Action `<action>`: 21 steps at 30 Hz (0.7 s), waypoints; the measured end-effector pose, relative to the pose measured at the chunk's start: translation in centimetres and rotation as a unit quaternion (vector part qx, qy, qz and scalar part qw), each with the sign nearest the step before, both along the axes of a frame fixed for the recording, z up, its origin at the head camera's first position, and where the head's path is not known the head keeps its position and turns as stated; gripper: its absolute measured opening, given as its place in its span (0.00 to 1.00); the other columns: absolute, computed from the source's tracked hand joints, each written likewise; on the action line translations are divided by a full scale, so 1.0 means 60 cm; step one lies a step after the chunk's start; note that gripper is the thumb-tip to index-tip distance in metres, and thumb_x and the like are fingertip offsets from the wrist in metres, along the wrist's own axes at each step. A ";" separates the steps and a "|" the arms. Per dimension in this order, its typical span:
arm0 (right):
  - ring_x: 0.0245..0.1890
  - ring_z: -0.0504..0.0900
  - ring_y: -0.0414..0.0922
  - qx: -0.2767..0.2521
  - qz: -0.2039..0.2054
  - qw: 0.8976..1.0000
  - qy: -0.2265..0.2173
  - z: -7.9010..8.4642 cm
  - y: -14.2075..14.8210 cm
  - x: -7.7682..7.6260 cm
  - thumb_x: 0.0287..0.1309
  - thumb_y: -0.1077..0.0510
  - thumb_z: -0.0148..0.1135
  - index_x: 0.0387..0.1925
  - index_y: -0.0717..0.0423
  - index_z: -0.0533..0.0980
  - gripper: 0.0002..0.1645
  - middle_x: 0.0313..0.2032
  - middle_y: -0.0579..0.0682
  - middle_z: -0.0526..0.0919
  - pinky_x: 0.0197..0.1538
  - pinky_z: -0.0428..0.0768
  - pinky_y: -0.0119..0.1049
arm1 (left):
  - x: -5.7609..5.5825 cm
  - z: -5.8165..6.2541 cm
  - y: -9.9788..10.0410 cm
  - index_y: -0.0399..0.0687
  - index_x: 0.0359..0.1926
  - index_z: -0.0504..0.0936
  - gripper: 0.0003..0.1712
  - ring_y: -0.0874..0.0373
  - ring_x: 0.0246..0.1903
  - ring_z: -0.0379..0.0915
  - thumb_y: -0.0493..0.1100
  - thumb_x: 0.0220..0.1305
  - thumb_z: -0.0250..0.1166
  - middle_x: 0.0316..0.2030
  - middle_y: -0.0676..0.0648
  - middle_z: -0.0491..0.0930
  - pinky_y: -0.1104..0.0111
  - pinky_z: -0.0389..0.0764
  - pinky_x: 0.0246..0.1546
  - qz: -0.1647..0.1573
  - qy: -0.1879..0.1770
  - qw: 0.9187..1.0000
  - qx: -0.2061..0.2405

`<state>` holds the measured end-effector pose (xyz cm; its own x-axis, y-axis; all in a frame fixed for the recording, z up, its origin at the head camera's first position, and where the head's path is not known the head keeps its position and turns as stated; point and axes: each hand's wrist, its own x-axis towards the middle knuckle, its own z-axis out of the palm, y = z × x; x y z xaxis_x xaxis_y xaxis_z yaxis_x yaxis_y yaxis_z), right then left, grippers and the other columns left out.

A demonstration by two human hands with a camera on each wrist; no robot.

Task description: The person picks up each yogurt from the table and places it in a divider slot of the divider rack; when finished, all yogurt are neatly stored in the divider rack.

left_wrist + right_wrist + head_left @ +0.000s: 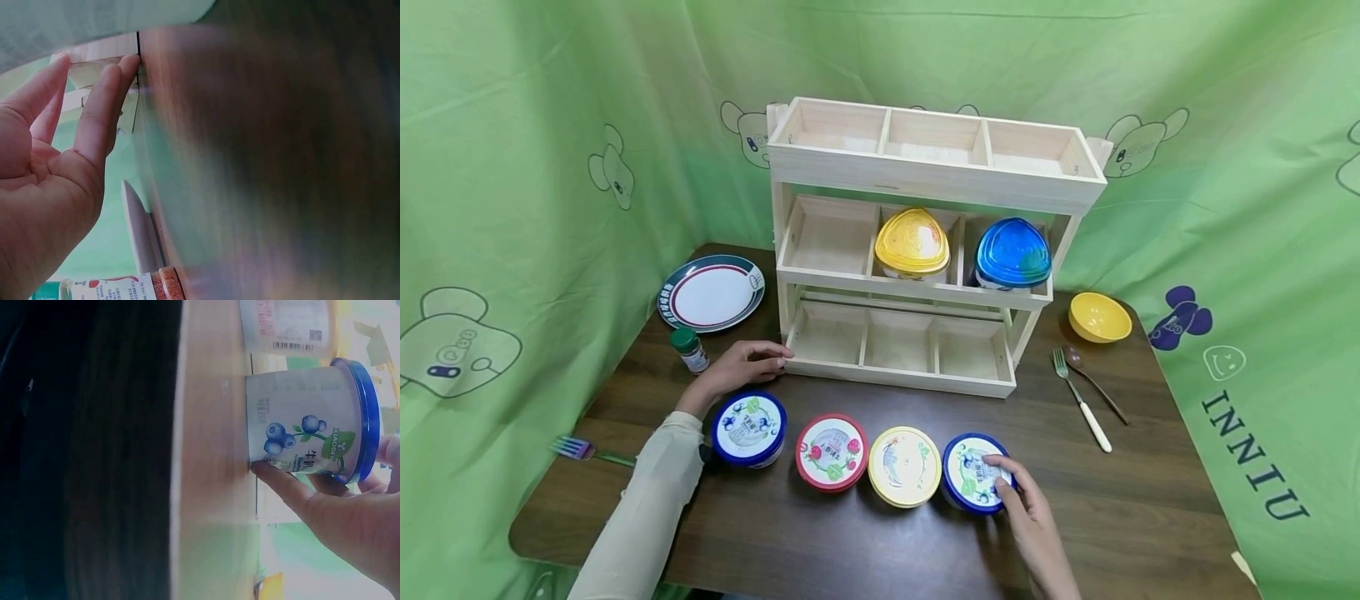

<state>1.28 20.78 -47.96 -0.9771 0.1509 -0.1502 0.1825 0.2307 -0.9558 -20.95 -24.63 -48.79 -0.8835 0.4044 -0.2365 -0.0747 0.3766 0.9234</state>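
Narrow passage between wooden rack [917, 289] and rightmost tub [967, 477], white-handled fork [1092, 421] in the way farther right.

left hand [56, 162] has its fingers fairly straight, tips at the pale wood shelf [106, 49] to the right; contact unclear. jar of red flakes [112, 289], green lid, white label, upright at left. plate [140, 231] edge-on behind it, green cloth [94, 250] beyond. near tabletop [281, 156] blurred.
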 end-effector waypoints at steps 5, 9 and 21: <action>0.50 0.77 0.35 0.002 -0.008 1.000 0.005 0.007 0.014 -0.002 0.83 0.67 0.48 0.69 0.63 0.76 0.21 0.66 0.59 0.72 0.48 0.81 0.28 | 0.000 -0.002 0.001 0.31 0.66 0.81 0.19 0.43 0.56 0.83 0.38 0.83 0.61 0.59 0.31 0.82 0.67 0.87 0.54 0.001 0.003 1.000 0.003; 0.49 0.77 0.35 0.009 -0.023 0.999 0.029 0.019 0.032 -0.012 0.84 0.66 0.50 0.69 0.63 0.76 0.20 0.61 0.46 0.76 0.49 0.80 0.27 | 0.000 -0.001 0.000 0.32 0.66 0.81 0.19 0.43 0.57 0.83 0.39 0.83 0.61 0.59 0.31 0.82 0.66 0.87 0.54 -0.001 0.001 1.000 0.003; 0.61 0.74 0.39 -0.032 -0.036 0.994 0.098 0.100 0.073 -0.065 0.86 0.65 0.43 0.73 0.66 0.70 0.23 0.71 0.50 0.65 0.56 0.81 0.22 | 0.005 0.005 -0.001 0.31 0.69 0.79 0.21 0.44 0.60 0.81 0.40 0.84 0.60 0.64 0.30 0.80 0.60 0.86 0.60 0.005 -0.020 1.000 0.014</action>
<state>-2.63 25.14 -41.97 -0.9754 0.2182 0.0310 0.0045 0.1605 -0.9870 -20.67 -24.69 -48.49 -0.8775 0.4030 -0.2598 -0.1151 0.3489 0.9301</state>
